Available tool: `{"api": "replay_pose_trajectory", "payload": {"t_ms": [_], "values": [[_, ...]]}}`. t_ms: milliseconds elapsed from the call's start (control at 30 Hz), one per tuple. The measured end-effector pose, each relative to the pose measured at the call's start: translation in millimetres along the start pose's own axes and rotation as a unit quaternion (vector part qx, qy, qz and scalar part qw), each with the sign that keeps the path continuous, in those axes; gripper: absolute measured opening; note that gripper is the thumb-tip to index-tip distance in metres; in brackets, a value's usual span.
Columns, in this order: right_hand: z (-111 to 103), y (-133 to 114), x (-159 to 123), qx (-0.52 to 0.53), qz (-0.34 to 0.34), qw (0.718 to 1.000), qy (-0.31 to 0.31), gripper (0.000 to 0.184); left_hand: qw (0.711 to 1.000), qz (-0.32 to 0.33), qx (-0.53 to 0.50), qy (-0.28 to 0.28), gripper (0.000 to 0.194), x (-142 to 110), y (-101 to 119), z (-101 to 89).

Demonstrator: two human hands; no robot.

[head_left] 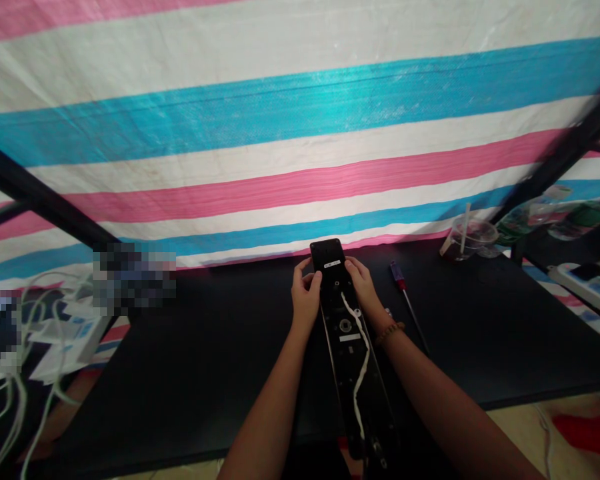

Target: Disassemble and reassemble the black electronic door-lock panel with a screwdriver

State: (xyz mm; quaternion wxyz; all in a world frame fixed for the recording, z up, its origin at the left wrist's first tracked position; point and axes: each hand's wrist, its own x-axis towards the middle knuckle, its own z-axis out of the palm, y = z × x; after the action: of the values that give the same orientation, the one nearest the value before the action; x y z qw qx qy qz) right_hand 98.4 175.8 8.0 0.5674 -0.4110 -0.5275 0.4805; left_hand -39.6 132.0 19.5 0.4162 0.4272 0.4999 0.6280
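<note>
A long black door lock panel [336, 303] lies lengthwise in front of me, its back side up. A white-wrapped cable [365, 360] runs down it towards me, and a round fitting [346, 325] sits near its middle. My left hand [306, 297] grips the panel's left edge near the far end, thumb on top. On the opposite edge, my right hand [363, 287] holds the panel, fingers curled round its side. To the right of that hand lies a screwdriver [397, 275] with a blue-purple handle. A small object [389, 312], partly hidden, lies beside my right wrist.
The black table [220, 347] spreads to both sides. A plastic cup [473, 233] with a straw stands at the back right, near plastic bottles [530, 213]. White cables [55, 320] hang at the left. A striped sheet [300, 147] forms the back wall between dark metal bars.
</note>
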Motion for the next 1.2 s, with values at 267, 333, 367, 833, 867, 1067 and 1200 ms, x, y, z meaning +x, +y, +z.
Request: {"api": "replay_pose_trajectory", "payload": {"t_ms": [267,333,367,833,867,1067,1200], "values": [[1,7,4,-0.007,0.012,1.000,0.017,0.035,0.999,-0.016,0.040,0.017,0.045,6,-10,-2.5],[1,11,6,-0.014,0.016,0.999,0.024,0.036,0.998,-0.015,0.048,0.023,0.045,9,-15,-3.7],[1,13,7,-0.015,0.017,0.999,0.029,0.036,0.998,-0.012,0.050,0.027,0.044,10,-18,-4.2],[0,7,7,0.028,0.006,0.999,0.019,0.032,0.998,0.037,0.040,0.023,0.034,12,-20,-2.0],[0,7,7,0.029,0.009,0.999,0.017,0.033,0.998,0.037,0.035,0.024,0.034,12,-20,-1.9],[1,9,8,0.037,0.020,0.999,0.018,0.034,0.999,-0.011,0.033,0.021,0.041,12,-20,-2.8],[2,9,7,0.052,0.024,0.998,0.017,0.033,0.999,-0.015,0.037,0.025,0.043,11,-18,-2.8]]}}
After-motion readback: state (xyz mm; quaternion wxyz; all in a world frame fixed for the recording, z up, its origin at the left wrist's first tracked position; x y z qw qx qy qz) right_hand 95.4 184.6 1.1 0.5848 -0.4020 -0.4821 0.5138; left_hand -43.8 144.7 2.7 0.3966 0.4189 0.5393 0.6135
